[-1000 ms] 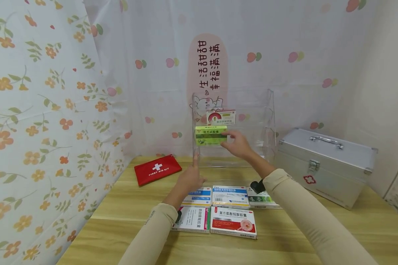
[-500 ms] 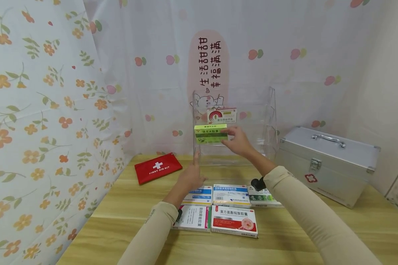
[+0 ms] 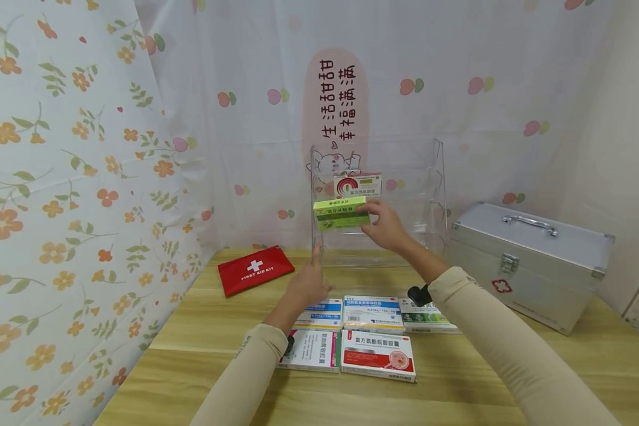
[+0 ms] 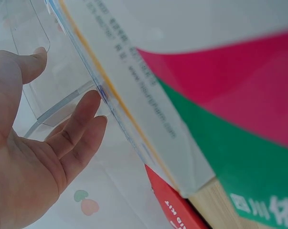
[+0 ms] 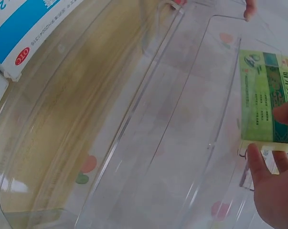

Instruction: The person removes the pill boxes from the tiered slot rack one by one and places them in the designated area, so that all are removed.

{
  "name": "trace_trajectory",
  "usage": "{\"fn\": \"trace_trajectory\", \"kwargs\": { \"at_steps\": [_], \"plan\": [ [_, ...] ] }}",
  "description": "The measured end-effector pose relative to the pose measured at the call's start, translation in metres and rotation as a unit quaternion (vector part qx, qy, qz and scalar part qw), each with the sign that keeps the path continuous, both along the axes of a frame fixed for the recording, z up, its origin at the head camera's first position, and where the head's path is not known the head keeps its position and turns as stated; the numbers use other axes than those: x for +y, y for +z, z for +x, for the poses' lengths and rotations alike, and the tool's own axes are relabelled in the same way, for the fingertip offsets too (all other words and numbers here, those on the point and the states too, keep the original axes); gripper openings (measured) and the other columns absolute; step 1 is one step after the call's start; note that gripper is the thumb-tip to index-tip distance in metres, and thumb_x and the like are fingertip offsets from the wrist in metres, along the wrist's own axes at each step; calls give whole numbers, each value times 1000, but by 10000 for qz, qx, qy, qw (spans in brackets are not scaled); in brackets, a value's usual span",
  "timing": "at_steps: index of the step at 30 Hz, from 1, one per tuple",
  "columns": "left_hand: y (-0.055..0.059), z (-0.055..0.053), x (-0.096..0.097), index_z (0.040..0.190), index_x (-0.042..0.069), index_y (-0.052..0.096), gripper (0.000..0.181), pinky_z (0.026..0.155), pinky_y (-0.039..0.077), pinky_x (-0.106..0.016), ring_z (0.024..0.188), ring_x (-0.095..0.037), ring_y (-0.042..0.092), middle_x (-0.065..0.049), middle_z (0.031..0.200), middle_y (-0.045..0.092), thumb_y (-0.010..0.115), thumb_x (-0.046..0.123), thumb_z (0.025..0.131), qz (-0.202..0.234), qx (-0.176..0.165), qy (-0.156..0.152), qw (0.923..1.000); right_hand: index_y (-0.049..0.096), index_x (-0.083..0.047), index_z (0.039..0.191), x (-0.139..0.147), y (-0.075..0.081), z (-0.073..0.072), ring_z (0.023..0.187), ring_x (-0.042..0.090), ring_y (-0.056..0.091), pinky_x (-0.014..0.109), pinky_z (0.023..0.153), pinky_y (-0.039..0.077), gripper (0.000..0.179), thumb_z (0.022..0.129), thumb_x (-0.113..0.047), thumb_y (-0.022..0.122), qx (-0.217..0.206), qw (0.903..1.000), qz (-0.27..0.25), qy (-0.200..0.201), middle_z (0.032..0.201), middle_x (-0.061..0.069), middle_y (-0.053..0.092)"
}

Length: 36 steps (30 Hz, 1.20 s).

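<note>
My right hand (image 3: 371,216) pinches a green medicine box (image 3: 341,214) by its right end, holding it slightly tilted at the middle tier of a clear acrylic rack (image 3: 431,195). In the right wrist view the thumb and fingers of that hand (image 5: 272,139) clamp the green box (image 5: 267,95) over a clear tier (image 5: 148,124). A white box with a red arc (image 3: 358,185) stands on the tier above. My left hand (image 3: 310,277) has straight fingers against the rack's lower left edge. In the left wrist view, the left hand (image 4: 53,138) touches the clear wall (image 4: 62,102).
Several flat medicine boxes (image 3: 375,355) lie in two rows on the wooden table (image 3: 191,355) under my forearms. A red first aid pouch (image 3: 254,270) lies at the back left. A closed aluminium case (image 3: 529,263) stands at the right. Flowered curtains close in the left and back.
The right hand has tipped the green box a little and shifted it slightly up and right at the rack. The left hand stays at the rack's lower left edge.
</note>
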State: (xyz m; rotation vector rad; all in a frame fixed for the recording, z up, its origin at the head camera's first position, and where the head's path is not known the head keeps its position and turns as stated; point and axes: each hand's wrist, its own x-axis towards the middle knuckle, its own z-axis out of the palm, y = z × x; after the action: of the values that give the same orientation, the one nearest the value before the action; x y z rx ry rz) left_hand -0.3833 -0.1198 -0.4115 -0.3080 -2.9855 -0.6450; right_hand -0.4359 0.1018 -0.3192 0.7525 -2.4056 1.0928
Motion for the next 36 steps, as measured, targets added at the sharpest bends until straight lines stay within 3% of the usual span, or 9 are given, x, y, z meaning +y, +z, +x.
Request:
{"fn": "trace_trajectory", "kwargs": {
  "at_steps": [2, 5, 10, 17, 22, 30, 36],
  "plan": [
    [0, 0, 1, 156, 24, -14, 109, 94, 53, -47, 113, -34, 61, -24, 146, 43, 73, 33, 90, 4, 3, -6, 10000, 66, -1, 119, 2, 2, 1, 107, 36, 57, 37, 68, 50, 33, 87, 2, 60, 80, 9999, 22, -66, 140, 21, 47],
    [1, 1, 3, 156, 25, -14, 109, 94, 53, -47, 113, -34, 62, -24, 146, 43, 72, 33, 90, -15, -7, -26, 10000, 67, -2, 117, 4, 5, 3, 101, 34, 59, 38, 71, 54, 31, 87, 3, 60, 294, 9994, 20, -174, 135, 19, 50],
    [3, 0, 4, 156, 25, -16, 110, 93, 54, -46, 112, -34, 62, -24, 146, 43, 73, 32, 90, -13, 45, -66, 10000, 69, -3, 114, 6, 12, 7, 114, 35, 56, 45, 82, 57, 28, 89, 4, 62, 703, 9973, -6, -204, 129, 19, 52],
    [5, 3, 4, 157, 24, -14, 109, 96, 52, -47, 117, -34, 59, -23, 147, 43, 73, 33, 90, -2, -18, 9, 10000, 70, -2, 113, 12, 15, 17, 103, 32, 58, 43, 76, 58, 28, 88, 6, 61, 908, 9956, -67, -236, 123, 17, 55],
    [3, 3, 3, 157, 24, -13, 110, 96, 52, -45, 120, -33, 59, -21, 145, 45, 73, 34, 89, -93, -31, 55, 9999, 70, 0, 111, 20, 13, 24, 94, 30, 58, 43, 74, 60, 26, 88, 7, 61, 926, 9950, -358, -147, 121, 17, 56],
    [2, 4, 4, 158, 23, -10, 108, 100, 49, -48, 125, -35, 56, -21, 146, 45, 74, 32, 89, 40, -27, 103, 9999, 67, 1, 115, 33, 7, 38, 99, 37, 65, 41, 76, 60, 29, 87, 7, 62, 811, 9944, -682, -27, 117, 18, 58],
    [4, 6, 0, 158, 24, -11, 109, 103, 47, -49, 131, -35, 51, -19, 148, 46, 73, 32, 90, 141, -12, -69, 9999, 64, 3, 118, 46, -1, 50, 102, 41, 65, 43, 79, 59, 31, 87, 6, 63, 638, 9942, -859, -70, 121, 20, 57]
  ]
}}
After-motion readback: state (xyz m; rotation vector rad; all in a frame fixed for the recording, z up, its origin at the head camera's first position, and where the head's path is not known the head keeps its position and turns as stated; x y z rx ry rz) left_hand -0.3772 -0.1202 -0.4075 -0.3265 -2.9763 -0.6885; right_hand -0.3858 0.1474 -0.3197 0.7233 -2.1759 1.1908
